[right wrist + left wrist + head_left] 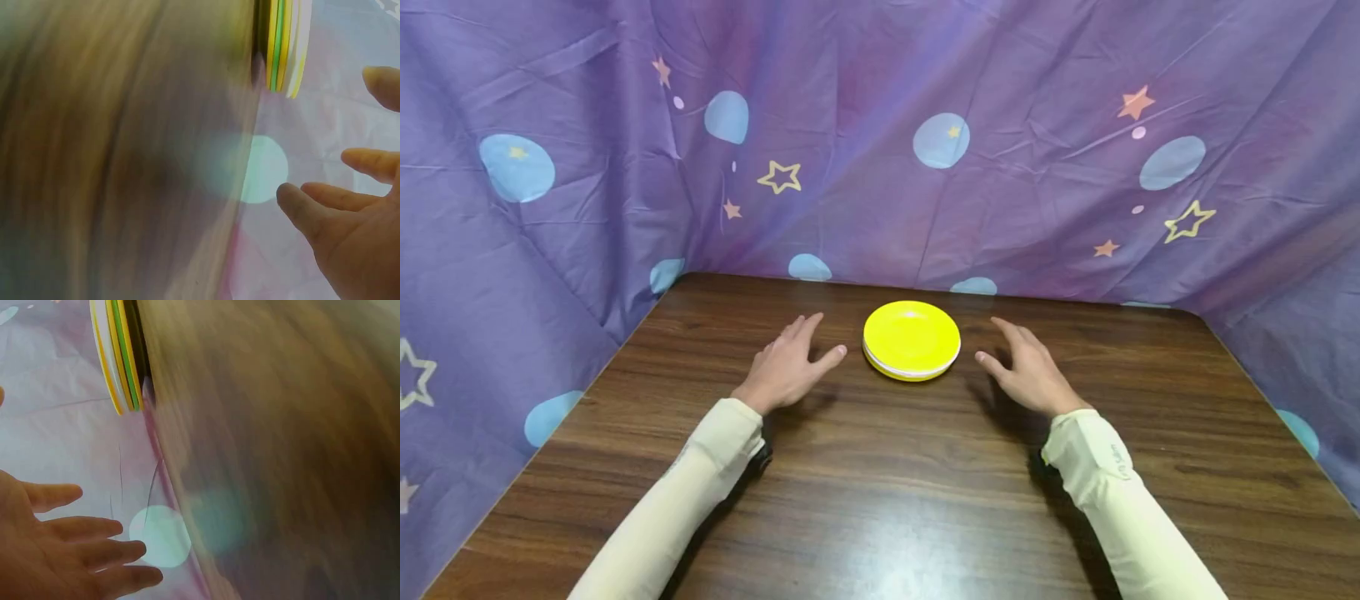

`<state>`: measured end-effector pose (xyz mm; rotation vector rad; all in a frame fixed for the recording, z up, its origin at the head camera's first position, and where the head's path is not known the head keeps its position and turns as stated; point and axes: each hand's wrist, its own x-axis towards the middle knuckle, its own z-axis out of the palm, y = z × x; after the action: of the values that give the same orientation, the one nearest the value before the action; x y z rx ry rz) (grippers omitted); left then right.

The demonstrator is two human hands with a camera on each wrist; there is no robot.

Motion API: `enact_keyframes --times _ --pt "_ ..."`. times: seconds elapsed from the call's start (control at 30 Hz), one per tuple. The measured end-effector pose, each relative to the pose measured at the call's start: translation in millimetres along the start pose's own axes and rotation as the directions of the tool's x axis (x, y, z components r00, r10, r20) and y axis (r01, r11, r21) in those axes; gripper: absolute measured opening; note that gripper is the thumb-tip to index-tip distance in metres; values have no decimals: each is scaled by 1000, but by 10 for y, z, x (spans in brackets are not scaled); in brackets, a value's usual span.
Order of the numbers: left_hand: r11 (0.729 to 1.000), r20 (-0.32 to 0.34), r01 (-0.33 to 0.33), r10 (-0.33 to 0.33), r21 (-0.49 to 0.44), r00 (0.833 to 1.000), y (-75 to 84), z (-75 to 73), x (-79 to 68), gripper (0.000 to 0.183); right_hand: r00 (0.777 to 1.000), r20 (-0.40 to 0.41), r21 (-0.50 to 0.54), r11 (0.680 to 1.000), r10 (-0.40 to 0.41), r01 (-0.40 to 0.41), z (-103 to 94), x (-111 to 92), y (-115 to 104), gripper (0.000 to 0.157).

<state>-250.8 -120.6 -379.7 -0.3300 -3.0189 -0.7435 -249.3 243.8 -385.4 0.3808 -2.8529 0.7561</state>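
Note:
A small stack of round plates (912,337) sits on the wooden table, with a bright yellow one on top. From the side, the left wrist view shows yellow, white and green layers in the stacked plates (117,356). To the left of the stack is my left hand (784,364), fingers extended and thumb pointing toward the plates, with a gap between. My right hand (1032,372) mirrors it on the other side, also apart from the plates and holding nothing. In the right wrist view, the spread fingers (306,209) show below the plate edges.
The dark brown table (880,467) reaches back to a purple curtain (865,167) printed with stars and blue circles, which also hangs along both sides. The plates lie toward the table's far edge.

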Motion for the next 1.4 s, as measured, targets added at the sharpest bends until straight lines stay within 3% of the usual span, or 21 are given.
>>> enact_keyframes --times 0.23,0.4,0.63,0.83,1.1,1.3,1.4 --pt "993 -49 -59 54 -107 997 85 71 59 74 999 8 97 995 33 -34 64 48 -32 66" --pt "977 -55 -55 44 -204 998 191 157 153 66 997 26 197 977 77 -81 114 89 -10 64" --pt "944 -74 -10 -15 -330 997 328 277 286 58 991 41 306 943 125 -131 167 126 -13 58" --pt "898 -49 42 -71 -438 996 383 309 337 55 985 46 421 891 164 -168 180 173 -44 55" --pt "868 -17 104 -128 -485 992 393 346 368 54 980 32 540 822 195 -181 232 214 -19 51" --pt "834 10 125 -143 -538 990 433 362 384 52 975 44 569 797 217 -203 289 264 -60 50" --pt "824 15 134 -151 -551 988 450 371 393 53 975 57 563 800 215 -209 320 291 -92 51"
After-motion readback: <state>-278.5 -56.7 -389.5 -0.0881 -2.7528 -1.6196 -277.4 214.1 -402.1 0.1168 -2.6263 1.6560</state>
